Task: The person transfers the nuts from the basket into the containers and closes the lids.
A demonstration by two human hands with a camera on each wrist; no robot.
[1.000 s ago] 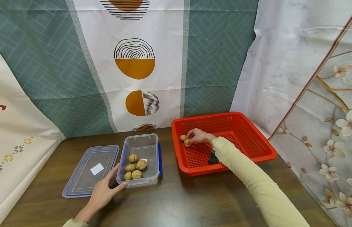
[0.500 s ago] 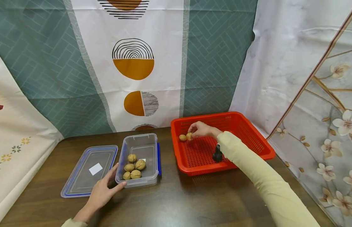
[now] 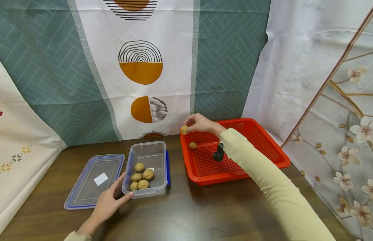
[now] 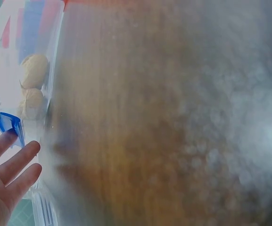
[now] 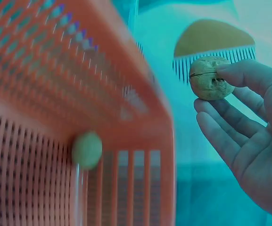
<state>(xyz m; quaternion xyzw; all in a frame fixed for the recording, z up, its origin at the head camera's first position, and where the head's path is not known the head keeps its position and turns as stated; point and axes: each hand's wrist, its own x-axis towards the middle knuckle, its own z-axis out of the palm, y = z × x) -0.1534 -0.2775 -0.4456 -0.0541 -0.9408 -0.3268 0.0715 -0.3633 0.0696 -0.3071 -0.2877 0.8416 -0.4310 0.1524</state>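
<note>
My right hand point(image 3: 200, 123) pinches a walnut point(image 3: 184, 130) between thumb and fingers, up at the left rim of the red basket point(image 3: 201, 180). The right wrist view shows this walnut point(image 5: 210, 79) from close by, a dark seam across its shell. Another walnut point(image 3: 193, 145) lies in the basket's left corner. My left hand point(image 3: 107, 203) rests with extended fingers at the near left corner of the clear plastic container point(image 3: 159, 191). Several walnuts point(image 3: 143, 184) sit in the container's near part. In the left wrist view the spread fingers point(image 4: 25, 181) are beside a blue clip point(image 4: 7, 123).
A clear lid point(image 3: 84, 190) with a blue seal and white label lies left of the container. Patterned curtains point(image 3: 225, 60) hang behind and at both sides of the brown table point(image 3: 186, 217). A black wrist camera point(image 3: 218, 154) is strapped under the right sleeve.
My right hand has lifted a walnut from the basket floor and carried it up and left to the rim. The left hand stays at the container.
</note>
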